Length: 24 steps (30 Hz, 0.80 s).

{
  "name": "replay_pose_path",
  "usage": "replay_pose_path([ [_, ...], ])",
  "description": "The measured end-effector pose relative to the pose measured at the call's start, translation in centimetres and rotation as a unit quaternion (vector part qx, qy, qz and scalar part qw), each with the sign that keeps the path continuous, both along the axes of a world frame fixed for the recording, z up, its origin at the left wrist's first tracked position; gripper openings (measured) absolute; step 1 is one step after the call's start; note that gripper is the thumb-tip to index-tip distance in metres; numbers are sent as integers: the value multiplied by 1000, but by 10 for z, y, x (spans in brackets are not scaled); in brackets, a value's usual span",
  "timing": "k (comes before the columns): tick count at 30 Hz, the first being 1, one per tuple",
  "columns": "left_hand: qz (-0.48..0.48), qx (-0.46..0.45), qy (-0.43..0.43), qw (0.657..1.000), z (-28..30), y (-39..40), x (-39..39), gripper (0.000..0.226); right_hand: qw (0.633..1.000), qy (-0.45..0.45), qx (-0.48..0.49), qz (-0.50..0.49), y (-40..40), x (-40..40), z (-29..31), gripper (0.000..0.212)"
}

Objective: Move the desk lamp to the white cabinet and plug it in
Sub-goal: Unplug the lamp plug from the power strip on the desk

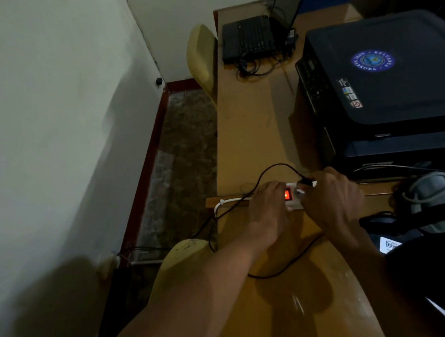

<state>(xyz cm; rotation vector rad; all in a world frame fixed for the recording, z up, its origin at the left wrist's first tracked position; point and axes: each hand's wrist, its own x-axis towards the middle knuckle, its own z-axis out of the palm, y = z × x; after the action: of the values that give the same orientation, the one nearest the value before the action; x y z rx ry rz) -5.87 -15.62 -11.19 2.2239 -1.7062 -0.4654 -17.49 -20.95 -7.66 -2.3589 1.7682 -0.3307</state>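
A white power strip [292,198] with a glowing red switch [288,194] lies on the wooden desk [257,134]. My left hand [265,210] presses down on the strip's left end. My right hand [331,198] pinches a black plug [307,182] just above the strip's socket. From the plug a black cord [268,171] arcs left, then drops over the desk edge. The desk lamp and the white cabinet are not in view.
A black printer [390,82] fills the right of the desk, a black laptop [247,38] sits at the far end. Two yellow chair backs [202,57] stand along the desk's left side. A white wall [57,132] is close on the left. A dark bag [420,232] lies at right.
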Motion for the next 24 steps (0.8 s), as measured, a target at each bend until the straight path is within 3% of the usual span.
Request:
replay_pose_path([
  [6, -34, 7, -2, 999, 14, 22, -7, 62, 995, -92, -39, -16, 5, -2, 11, 22],
  [8, -28, -66, 36, 997, 24, 39, -6, 51, 989, -137, -47, -31, 13, -3, 8, 23],
  [11, -34, -230, 47, 971, 45, 65, 10, 17, 976, -218, -18, -8, 30, -5, 6, 23],
  [13, -3, -278, 65, 958, 62, 74, 27, 11, 965, -261, -21, 23, 46, -9, 6, 22],
  [15, 30, -243, 85, 966, 78, 78, 43, 13, 960, -273, -27, 62, 67, -11, 2, 24],
  [18, 44, -86, 154, 983, 96, 81, 58, 24, 953, -280, -66, 98, 93, -6, -2, 27],
  [19, 25, -57, 123, 990, 97, 83, 60, 27, 949, -291, -74, 98, 100, -5, -3, 27],
  [21, -19, -59, 32, 998, 95, 93, 62, 36, 940, -316, -79, 99, 110, -3, -2, 28],
  [24, -15, -131, 21, 991, 94, 104, 59, 50, 931, -338, -73, 115, 116, -5, 2, 27],
])
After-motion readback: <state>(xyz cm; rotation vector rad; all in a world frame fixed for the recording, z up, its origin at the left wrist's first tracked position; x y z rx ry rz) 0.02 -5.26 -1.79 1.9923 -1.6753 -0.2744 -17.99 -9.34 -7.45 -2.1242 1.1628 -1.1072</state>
